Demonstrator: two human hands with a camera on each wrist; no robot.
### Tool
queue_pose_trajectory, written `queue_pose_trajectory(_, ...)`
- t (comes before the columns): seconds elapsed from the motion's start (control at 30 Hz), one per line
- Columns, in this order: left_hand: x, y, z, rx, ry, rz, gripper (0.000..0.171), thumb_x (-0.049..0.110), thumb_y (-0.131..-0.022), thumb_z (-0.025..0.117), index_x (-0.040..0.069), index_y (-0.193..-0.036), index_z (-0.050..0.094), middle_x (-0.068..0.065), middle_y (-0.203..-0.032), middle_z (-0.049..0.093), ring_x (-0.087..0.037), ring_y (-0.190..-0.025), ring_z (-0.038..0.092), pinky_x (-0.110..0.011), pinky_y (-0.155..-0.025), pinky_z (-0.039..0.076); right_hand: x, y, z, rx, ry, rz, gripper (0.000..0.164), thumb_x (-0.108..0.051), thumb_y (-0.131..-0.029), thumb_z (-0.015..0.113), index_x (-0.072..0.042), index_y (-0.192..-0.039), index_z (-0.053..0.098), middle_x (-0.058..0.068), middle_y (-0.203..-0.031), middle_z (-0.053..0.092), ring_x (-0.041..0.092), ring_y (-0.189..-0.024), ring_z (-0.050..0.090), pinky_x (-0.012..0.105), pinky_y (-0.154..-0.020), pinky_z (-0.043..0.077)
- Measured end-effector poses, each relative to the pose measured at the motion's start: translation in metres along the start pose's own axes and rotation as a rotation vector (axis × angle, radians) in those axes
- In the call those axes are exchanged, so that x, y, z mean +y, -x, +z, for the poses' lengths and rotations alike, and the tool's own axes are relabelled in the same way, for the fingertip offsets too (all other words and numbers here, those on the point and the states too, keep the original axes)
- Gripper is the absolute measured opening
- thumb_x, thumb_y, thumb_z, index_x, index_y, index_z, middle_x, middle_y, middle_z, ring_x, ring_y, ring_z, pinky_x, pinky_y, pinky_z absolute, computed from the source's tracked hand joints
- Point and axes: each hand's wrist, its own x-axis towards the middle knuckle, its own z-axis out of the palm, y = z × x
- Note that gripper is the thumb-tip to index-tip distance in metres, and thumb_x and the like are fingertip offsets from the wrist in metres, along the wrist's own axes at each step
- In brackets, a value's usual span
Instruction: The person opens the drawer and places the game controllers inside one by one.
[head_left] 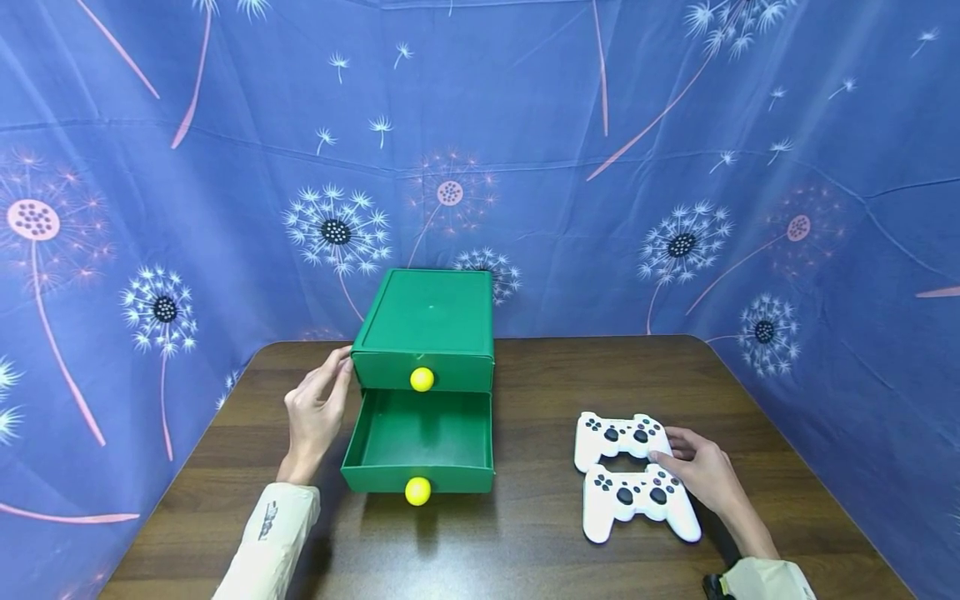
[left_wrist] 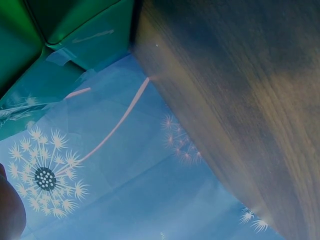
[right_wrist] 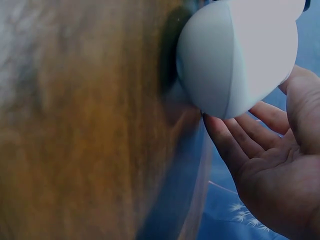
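White glare on the tabletop (head_left: 536, 517)

From my head, one camera looks forward and down across the surface (head_left: 536, 550). Close by, my tilted left wrist view shares the green box (head_left: 429, 315) with it; my right shares a white controller (right_wrist: 225, 57).
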Motion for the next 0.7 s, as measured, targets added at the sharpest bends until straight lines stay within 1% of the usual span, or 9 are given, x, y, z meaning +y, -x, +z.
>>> queue_pose_trajectory(0.23, 0.0010, 0.0000, 0.0004, -0.003, 0.001, -0.003, 0.036, -0.022, -0.083, 0.074, -0.005, -0.115, 0.076, -0.016, -0.108, 0.077, -0.038, -0.085, 0.075, -0.011, -0.089, 0.049, 0.0018, -0.0025, 0.0022, 0.007, 0.016, -0.017, 0.059, -0.014, -0.096, 0.075, 0.015, -0.141, 0.050, 0.035, -0.122, 0.064, 0.051, -0.109, 0.063, 0.056, -0.088, 0.055)
queue_pose_trajectory(0.37, 0.0008, 0.0004, 0.0006, -0.006, -0.003, -0.004, 0.037, -0.022, -0.083, 0.074, -0.004, -0.114, 0.077, -0.016, -0.107, 0.077, -0.038, -0.085, 0.075, -0.010, -0.089, 0.048, 0.0022, -0.0033, 0.0022, 0.000, 0.023, -0.018, 0.060, -0.014, -0.096, 0.075, 0.015, -0.142, 0.048, 0.036, -0.122, 0.063, 0.051, -0.110, 0.062, 0.057, -0.088, 0.054)
queue_pose_trajectory(0.57, -0.0005, 0.0005, 0.0007, -0.001, -0.006, 0.000, 0.038, -0.023, -0.082, 0.074, -0.003, -0.115, 0.077, -0.017, -0.106, 0.077, -0.038, -0.084, 0.075, -0.010, -0.088, 0.049, -0.0003, -0.0061, -0.0002, -0.042, -0.005, 0.010, 0.069, -0.016, -0.094, 0.077, 0.014, -0.146, 0.044, 0.038, -0.128, 0.060, 0.051, -0.114, 0.059, 0.060, -0.092, 0.051)
queue_pose_trajectory(0.7, -0.0005, -0.0001, 0.0009, -0.001, -0.004, 0.000, 0.037, -0.023, -0.082, 0.073, -0.005, -0.114, 0.076, -0.017, -0.106, 0.077, -0.038, -0.084, 0.075, -0.010, -0.087, 0.049, -0.0007, -0.0092, -0.0029, -0.080, -0.021, 0.002, 0.071, -0.015, -0.093, 0.079, 0.015, -0.146, 0.043, 0.037, -0.128, 0.059, 0.051, -0.115, 0.058, 0.060, -0.093, 0.051)
